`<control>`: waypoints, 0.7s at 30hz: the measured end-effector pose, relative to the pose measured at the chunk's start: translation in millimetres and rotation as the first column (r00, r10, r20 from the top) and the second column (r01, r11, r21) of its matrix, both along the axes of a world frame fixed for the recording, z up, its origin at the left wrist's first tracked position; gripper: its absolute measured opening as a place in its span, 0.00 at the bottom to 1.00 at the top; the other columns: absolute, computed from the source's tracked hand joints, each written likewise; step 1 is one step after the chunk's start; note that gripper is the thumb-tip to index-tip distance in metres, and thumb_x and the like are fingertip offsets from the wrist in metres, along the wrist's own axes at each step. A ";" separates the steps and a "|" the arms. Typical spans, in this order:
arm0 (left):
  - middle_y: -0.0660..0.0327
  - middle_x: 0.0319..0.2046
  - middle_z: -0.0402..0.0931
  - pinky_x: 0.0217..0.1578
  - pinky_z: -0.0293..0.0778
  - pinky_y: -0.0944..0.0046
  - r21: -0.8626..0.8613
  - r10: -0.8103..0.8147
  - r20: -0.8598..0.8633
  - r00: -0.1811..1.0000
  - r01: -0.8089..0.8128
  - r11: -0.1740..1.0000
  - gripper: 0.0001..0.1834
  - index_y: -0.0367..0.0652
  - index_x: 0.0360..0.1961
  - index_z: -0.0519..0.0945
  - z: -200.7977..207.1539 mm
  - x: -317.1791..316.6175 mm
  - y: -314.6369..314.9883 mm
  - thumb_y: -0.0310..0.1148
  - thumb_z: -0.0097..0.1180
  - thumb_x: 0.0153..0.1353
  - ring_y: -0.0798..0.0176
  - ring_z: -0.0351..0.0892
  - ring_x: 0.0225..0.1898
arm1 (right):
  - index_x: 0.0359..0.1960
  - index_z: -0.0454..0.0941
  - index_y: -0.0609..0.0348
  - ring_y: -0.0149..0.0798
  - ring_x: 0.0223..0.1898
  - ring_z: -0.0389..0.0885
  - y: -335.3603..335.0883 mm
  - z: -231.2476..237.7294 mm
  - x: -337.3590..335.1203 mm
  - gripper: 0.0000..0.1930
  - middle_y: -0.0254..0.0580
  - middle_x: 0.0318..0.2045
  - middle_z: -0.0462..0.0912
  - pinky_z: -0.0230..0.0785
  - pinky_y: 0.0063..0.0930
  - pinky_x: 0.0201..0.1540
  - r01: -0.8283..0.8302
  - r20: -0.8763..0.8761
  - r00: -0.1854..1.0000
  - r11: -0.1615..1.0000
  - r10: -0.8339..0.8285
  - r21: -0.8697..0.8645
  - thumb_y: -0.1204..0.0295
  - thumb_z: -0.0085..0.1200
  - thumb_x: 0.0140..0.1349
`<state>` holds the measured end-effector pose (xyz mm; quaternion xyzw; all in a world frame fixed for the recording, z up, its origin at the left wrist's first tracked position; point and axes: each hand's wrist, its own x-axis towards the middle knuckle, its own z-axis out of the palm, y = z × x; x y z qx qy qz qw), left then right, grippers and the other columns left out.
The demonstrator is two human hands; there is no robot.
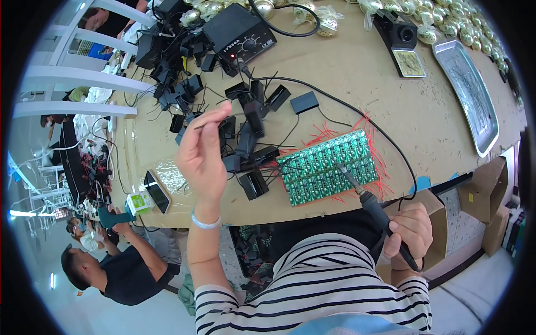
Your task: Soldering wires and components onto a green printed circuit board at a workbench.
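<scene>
In my right hand [412, 231] is a soldering iron [377, 211], gripped by its dark handle. Its metal tip points at the middle of a green circuit board panel [304, 181], and whether it touches cannot be told. Red wires [379, 162] stick out around the panel's edges. My left hand [202, 156] is raised left of the board, thumb and fingers pinched on a thin dark wire [200, 127]. Right beside its fingertips is a slightly blurred black rectangular case [254, 118]; whether the wire joins it cannot be made out. More black cases [253, 184] with thin leads lie between that hand and the panel.
A black soldering station [237, 33] with a lit red light stands at the back, its cable [385, 134] arching to the iron. A metal tray [469, 97] and an iron stand [402, 39] are at right. A phone [157, 191] lies left. Other people sit beyond the left edge.
</scene>
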<state>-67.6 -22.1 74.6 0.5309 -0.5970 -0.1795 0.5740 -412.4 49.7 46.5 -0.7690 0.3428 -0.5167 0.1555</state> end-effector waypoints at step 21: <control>0.61 0.30 0.76 0.31 0.78 0.60 0.369 -0.456 0.730 0.509 0.268 0.890 0.07 0.41 0.38 0.85 -3.7 -43.9 2.6 0.25 0.64 0.56 0.56 0.81 0.32 | 0.33 0.77 0.64 0.40 0.22 0.77 -30.2 -12.9 21.0 0.03 0.41 0.25 0.81 0.73 0.34 0.28 -0.133 -0.018 0.991 0.991 0.133 0.017 0.79 0.58 0.58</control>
